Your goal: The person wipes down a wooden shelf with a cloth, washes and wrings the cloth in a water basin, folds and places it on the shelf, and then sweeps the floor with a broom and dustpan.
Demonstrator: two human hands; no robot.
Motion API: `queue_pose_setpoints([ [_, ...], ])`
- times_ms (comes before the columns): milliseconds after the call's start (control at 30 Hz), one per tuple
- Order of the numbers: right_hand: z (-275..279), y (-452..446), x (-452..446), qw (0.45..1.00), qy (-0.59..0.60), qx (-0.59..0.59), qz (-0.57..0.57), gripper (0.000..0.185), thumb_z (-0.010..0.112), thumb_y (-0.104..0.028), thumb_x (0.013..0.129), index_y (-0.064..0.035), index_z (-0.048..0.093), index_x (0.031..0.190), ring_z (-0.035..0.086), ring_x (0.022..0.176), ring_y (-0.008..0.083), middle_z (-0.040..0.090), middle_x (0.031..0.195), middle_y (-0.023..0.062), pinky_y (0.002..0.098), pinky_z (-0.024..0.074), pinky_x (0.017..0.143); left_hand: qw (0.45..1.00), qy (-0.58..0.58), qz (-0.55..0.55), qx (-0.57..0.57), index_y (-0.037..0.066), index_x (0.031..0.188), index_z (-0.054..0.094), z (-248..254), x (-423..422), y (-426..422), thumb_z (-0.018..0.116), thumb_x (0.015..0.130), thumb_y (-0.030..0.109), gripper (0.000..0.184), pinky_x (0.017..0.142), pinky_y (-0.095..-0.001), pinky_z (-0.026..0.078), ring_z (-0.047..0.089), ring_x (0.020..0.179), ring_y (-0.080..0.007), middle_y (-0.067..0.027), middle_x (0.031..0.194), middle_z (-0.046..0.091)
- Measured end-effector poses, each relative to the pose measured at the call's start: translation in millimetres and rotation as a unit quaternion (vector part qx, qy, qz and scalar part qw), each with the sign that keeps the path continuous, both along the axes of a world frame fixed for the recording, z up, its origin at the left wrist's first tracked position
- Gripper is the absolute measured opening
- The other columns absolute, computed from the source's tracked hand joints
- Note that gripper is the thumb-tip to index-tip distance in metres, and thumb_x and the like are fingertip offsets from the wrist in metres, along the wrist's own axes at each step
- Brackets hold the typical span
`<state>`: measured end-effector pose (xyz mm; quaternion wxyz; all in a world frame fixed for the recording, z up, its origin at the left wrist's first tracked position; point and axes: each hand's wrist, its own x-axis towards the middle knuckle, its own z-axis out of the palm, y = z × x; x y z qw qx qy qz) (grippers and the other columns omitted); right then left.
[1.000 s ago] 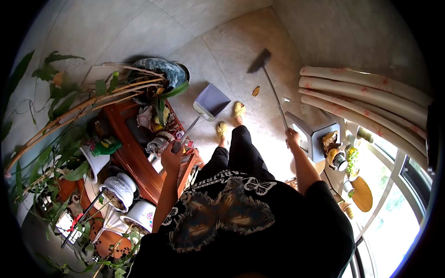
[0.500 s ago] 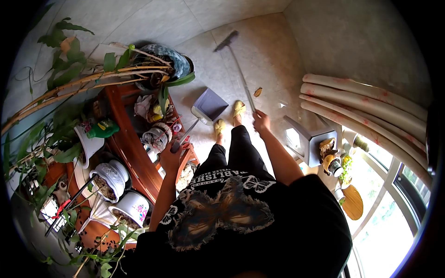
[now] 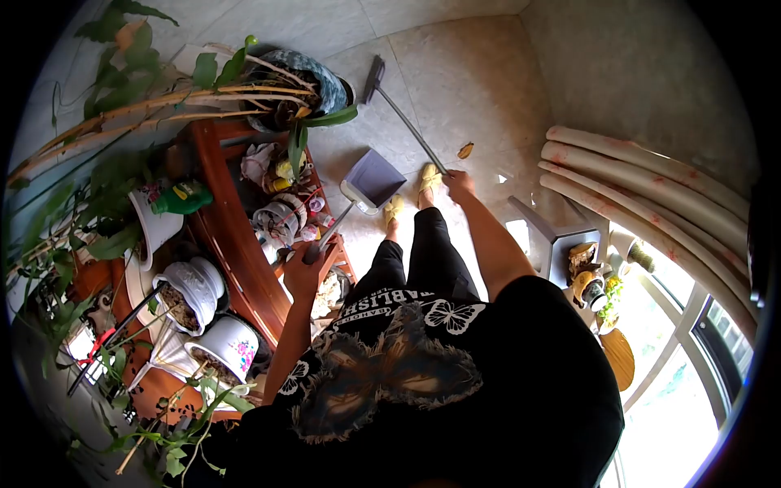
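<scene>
My left hand (image 3: 302, 272) is closed round the handle of a grey dustpan (image 3: 374, 180), whose pan lies on the floor left of my yellow slippers (image 3: 429, 180). Wrapped round the upper end of a broom handle is my right hand (image 3: 460, 185). The broom (image 3: 373, 79) reaches up and left, its dark head at the tiled floor beyond the dustpan, close to the blue-green plant pot. A dry brown leaf (image 3: 465, 150) lies on the floor to the right of the broom handle.
A reddish wooden rack (image 3: 230, 236) with bags and pots stands at the left. Behind it are white flowerpots (image 3: 224, 350) and trailing plants. The blue-green pot (image 3: 321, 84) holds long stems. At the right are a grey stand (image 3: 569, 250), a curtain (image 3: 643, 179) and a window.
The broom head has swept from right to left across the floor, and my right hand has moved left and up. My left hand still grips the dustpan handle. The view has shifted slightly.
</scene>
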<state>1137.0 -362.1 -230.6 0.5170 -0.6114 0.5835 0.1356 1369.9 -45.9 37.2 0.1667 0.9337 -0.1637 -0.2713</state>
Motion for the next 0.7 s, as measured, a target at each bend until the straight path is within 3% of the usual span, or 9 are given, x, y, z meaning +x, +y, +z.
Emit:
queue_pose_setpoints([
  [67, 14.2, -1.5, -53.6, 0.999, 0.020, -0.030, 0.020, 0.041, 0.068, -0.032, 0.083, -0.0093, 0.069, 0.118, 0.059, 0.048, 0.0188, 0.065, 0.068, 0.0100, 0.0363, 0.0481, 0.046, 1.000, -0.017, 0.000, -0.006, 0.009, 0.110, 0.071, -5.8, -2.6, 4.2, 0.077, 0.079, 0.028, 0.037, 0.076, -0.0355, 0.054, 0.070, 0.084, -0.0258, -0.0129, 0.093, 0.072],
  [167, 49.9, 10.0, -130.6, 0.995, 0.075, -0.063, 0.031, 0.043, 0.071, -0.030, 0.081, -0.0112, 0.069, 0.120, 0.069, 0.081, 0.0267, 0.072, 0.097, 0.0149, 0.0374, 0.0526, 0.076, 0.999, -0.032, -0.013, -0.026, 0.011, 0.111, 0.071, -6.4, -0.1, 5.0, 0.076, 0.078, 0.032, 0.039, 0.075, -0.0375, 0.054, 0.070, 0.082, -0.0289, -0.0135, 0.090, 0.072],
  [233, 82.4, 22.0, -173.7, 0.994, 0.084, -0.069, 0.023, 0.045, 0.071, -0.030, 0.082, -0.0092, 0.068, 0.121, 0.069, 0.076, 0.0252, 0.073, 0.093, 0.0137, 0.0366, 0.0528, 0.073, 0.998, -0.032, -0.044, 0.045, 0.008, 0.112, 0.070, -7.9, 2.3, 6.5, 0.075, 0.079, 0.031, 0.040, 0.076, -0.0382, 0.054, 0.070, 0.084, -0.0306, -0.0148, 0.092, 0.072],
  [367, 114.4, 56.3, -247.5, 0.985, 0.151, -0.085, -0.003, 0.040, 0.070, -0.029, 0.083, -0.0106, 0.070, 0.119, 0.062, 0.056, 0.0158, 0.069, 0.074, 0.0099, 0.0332, 0.0507, 0.058, 0.999, -0.006, -0.024, -0.023, 0.007, 0.113, 0.070, -27.3, 6.8, 23.3, 0.074, 0.080, 0.031, 0.041, 0.077, -0.0394, 0.054, 0.070, 0.086, -0.0330, -0.0169, 0.095, 0.071],
  [433, 145.3, 66.2, -248.4, 0.985, 0.160, -0.050, -0.034, 0.042, 0.067, -0.034, 0.085, -0.0147, 0.068, 0.122, 0.069, 0.083, 0.0300, 0.072, 0.092, 0.0161, 0.0408, 0.0526, 0.078, 0.999, 0.004, -0.022, -0.047, 0.005, 0.113, 0.069, -34.4, 10.9, 25.3, 0.074, 0.080, 0.030, 0.042, 0.077, -0.0394, 0.053, 0.069, 0.087, -0.0339, -0.0185, 0.098, 0.071],
  [467, 157.7, 69.3, -244.9, 0.985, 0.161, -0.052, -0.038, 0.042, 0.067, -0.034, 0.085, -0.0147, 0.068, 0.122, 0.069, 0.083, 0.0300, 0.072, 0.092, 0.0161, 0.0408, 0.0526, 0.078, 0.998, 0.005, -0.026, -0.050, 0.005, 0.113, 0.069, -37.4, 12.7, 24.7, 0.074, 0.080, 0.030, 0.042, 0.077, -0.0394, 0.053, 0.069, 0.087, -0.0339, -0.0185, 0.098, 0.071],
  [533, 177.6, 86.0, -240.5, 0.983, 0.108, -0.057, -0.134, 0.033, 0.071, -0.025, 0.085, -0.0102, 0.073, 0.114, 0.058, 0.051, 0.0120, 0.068, 0.072, 0.0086, 0.0304, 0.0487, 0.053, 0.999, -0.001, -0.028, -0.039, 0.006, 0.113, 0.069, -38.9, 13.4, 28.3, 0.074, 0.080, 0.029, 0.041, 0.075, -0.0386, 0.053, 0.069, 0.086, -0.0338, -0.0182, 0.095, 0.071],
  [633, 132.3, 95.2, -234.5, 0.986, 0.052, -0.021, -0.159, 0.039, 0.072, -0.027, 0.086, -0.0113, 0.069, 0.121, 0.053, 0.049, 0.0101, 0.066, 0.070, 0.0051, 0.0293, 0.0461, 0.050, 0.999, 0.003, -0.030, -0.043, 0.007, 0.112, 0.070, -37.4, 11.2, 19.9, 0.075, 0.079, 0.029, 0.040, 0.074, -0.0386, 0.053, 0.069, 0.085, -0.0339, -0.0176, 0.093, 0.071],
  [700, 132.4, 78.0, -180.4, 0.989, 0.044, -0.032, -0.136, 0.040, 0.071, -0.030, 0.087, -0.0133, 0.068, 0.123, 0.053, 0.049, 0.0112, 0.065, 0.068, 0.0051, 0.0288, 0.0439, 0.048, 0.998, 0.005, -0.031, -0.048, 0.008, 0.111, 0.070, -33.5, 12.8, 11.2, 0.075, 0.079, 0.029, 0.040, 0.073, -0.0389, 0.053, 0.069, 0.085, -0.0341, -0.0173, 0.092, 0.071],
])
